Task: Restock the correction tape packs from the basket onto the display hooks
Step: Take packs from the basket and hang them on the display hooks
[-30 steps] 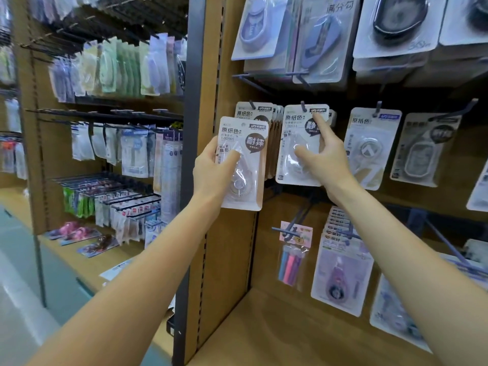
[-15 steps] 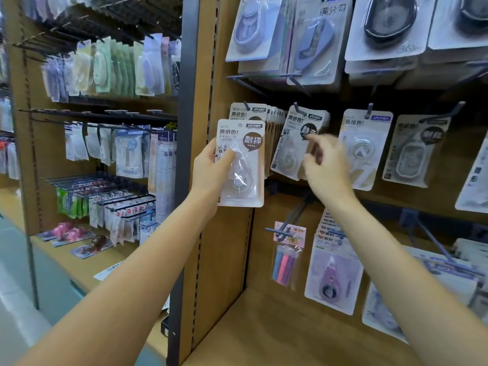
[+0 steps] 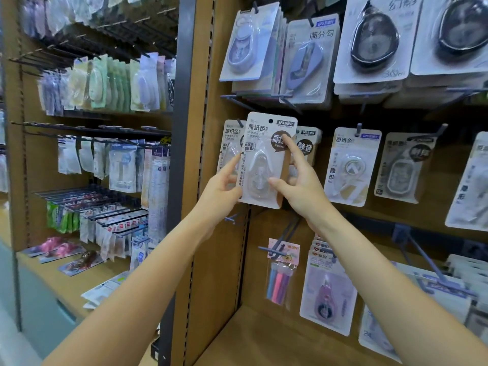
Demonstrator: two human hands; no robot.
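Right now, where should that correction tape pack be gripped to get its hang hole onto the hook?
Grip the correction tape pack by the card's lower side edges, one from each side, as the left hand and right hand do. The flat card stands upright; its hang hole at the top stays uncovered.

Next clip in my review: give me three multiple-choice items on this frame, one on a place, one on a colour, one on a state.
1. Where is the held correction tape pack?
A. in front of the hanging packs
B. on the wooden shelf
C. inside a basket

2. What colour is the dispenser in the low-hanging pack?
A. green
B. pink
C. yellow

3. How is the held pack supported?
A. left hand only
B. on a hook
C. both hands, with the right hand

Key: 1 A, it covers the hanging row; 2 B, pink casing shows; 3 C, fingers grip both sides, its hole is free.
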